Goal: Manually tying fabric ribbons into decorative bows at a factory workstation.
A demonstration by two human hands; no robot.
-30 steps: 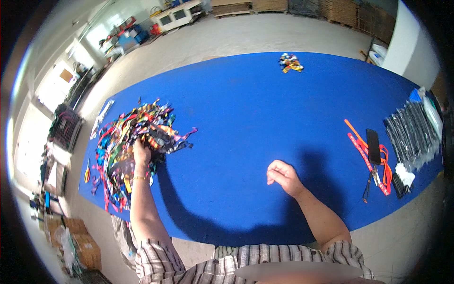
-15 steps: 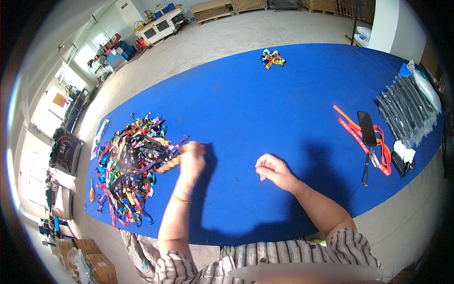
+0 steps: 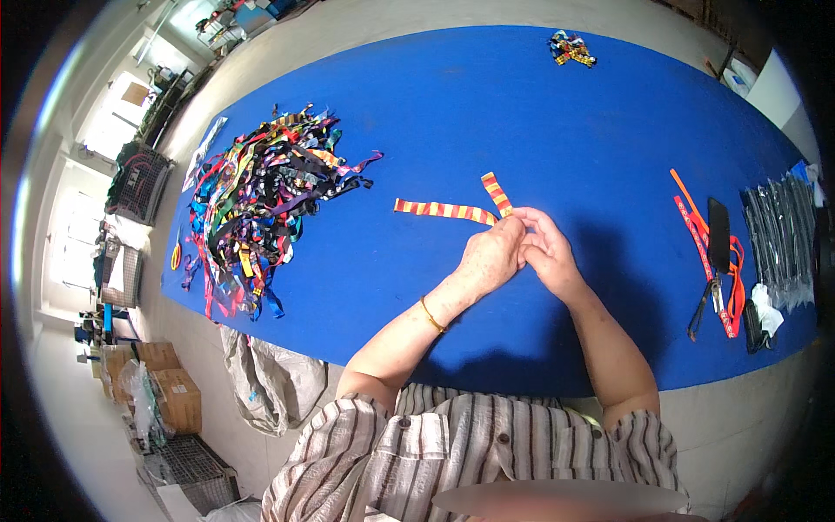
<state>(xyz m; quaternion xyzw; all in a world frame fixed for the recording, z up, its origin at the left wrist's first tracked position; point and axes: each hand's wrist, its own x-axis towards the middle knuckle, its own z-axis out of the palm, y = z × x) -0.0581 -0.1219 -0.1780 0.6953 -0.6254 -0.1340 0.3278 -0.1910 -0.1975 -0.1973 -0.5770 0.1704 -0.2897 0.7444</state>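
Observation:
A red-and-yellow striped ribbon strap (image 3: 444, 210) is pinched between my two hands over the blue table. One end trails off to the left, and a shorter end sticks up beyond my fingers. My left hand (image 3: 493, 254), with a gold bangle on its wrist, is closed on the strap. Against it, my right hand (image 3: 551, 254) has its fingers curled round the same spot. The part between the fingertips is hidden. To the left lies a large tangled heap of colourful ribbon straps (image 3: 261, 200).
A small bunch of straps (image 3: 571, 49) lies at the far edge of the blue table (image 3: 435, 104). On the right are red and orange lanyards (image 3: 700, 239), a black phone (image 3: 718, 235) and packed dark bundles (image 3: 777, 244). Yellow-handled scissors (image 3: 177, 256) lie left of the heap.
My left hand has moved right from the heap with the striped strap and met my right hand, which has closed in beside it. The view has tilted downward.

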